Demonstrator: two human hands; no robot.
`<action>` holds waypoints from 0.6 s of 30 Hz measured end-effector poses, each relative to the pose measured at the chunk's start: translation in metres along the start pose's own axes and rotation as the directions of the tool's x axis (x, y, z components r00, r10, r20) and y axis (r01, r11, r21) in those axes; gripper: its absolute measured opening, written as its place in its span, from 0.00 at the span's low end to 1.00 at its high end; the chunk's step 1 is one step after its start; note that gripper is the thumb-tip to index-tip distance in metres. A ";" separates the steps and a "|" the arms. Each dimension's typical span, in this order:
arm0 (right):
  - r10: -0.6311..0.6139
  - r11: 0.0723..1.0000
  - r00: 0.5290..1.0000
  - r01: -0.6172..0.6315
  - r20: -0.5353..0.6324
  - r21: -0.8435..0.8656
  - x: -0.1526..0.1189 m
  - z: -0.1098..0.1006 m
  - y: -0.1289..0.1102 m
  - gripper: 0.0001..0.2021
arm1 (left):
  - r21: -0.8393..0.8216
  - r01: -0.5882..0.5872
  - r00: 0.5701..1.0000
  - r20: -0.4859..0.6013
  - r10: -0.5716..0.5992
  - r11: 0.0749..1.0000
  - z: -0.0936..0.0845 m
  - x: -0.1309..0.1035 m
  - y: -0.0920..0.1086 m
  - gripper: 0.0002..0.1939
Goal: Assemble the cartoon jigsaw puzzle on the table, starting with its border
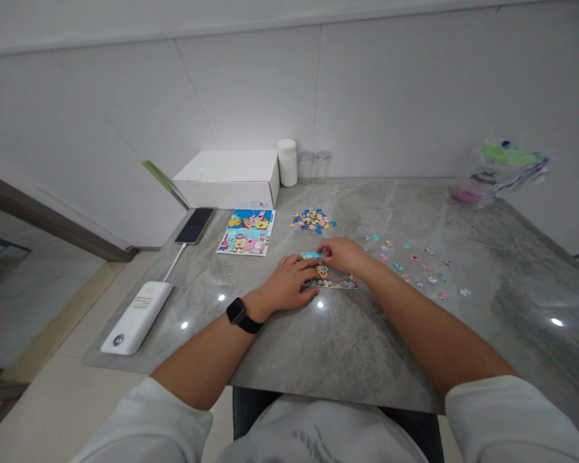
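Observation:
A partly assembled jigsaw puzzle lies flat on the grey marbled table, its bright cartoon picture half covered by my hands. My left hand, with a black watch on the wrist, rests over the puzzle's left side with the fingers stretched out. At the puzzle's upper edge, the fingers of my right hand are bent together and pointing down; whatever they pinch is too small and hidden to name. Loose jigsaw pieces are scattered to the right. A heap of jigsaw pieces sits behind the puzzle.
Left of the heap lies a printed cartoon picture sheet. A phone is cabled to a white power bank. Against the wall stand a white box, a white bottle and two glasses. A plastic bag sits back right.

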State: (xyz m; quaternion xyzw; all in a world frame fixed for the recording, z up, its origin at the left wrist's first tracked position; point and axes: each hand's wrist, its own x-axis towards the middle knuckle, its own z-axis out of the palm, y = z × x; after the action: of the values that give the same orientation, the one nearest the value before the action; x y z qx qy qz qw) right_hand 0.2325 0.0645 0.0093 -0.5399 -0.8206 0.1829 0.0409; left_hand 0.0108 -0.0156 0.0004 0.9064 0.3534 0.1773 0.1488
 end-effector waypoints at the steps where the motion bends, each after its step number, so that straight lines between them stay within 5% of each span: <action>1: -0.001 1.000 1.000 0.001 0.004 -0.002 0.000 0.000 0.000 0.13 | -0.001 0.000 1.000 0.001 0.000 1.000 0.000 0.000 0.000 0.16; 18: -0.060 0.997 0.998 0.060 0.013 -0.037 -0.002 -0.003 -0.002 0.12 | 0.018 0.008 0.999 0.038 -0.009 1.000 -0.003 0.000 0.003 0.19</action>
State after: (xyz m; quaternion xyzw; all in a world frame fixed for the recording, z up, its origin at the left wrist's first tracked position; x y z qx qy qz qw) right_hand 0.2323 0.0627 0.0132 -0.5145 -0.8400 0.1695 0.0312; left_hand 0.0114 -0.0174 0.0040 0.9095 0.3558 0.1560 0.1481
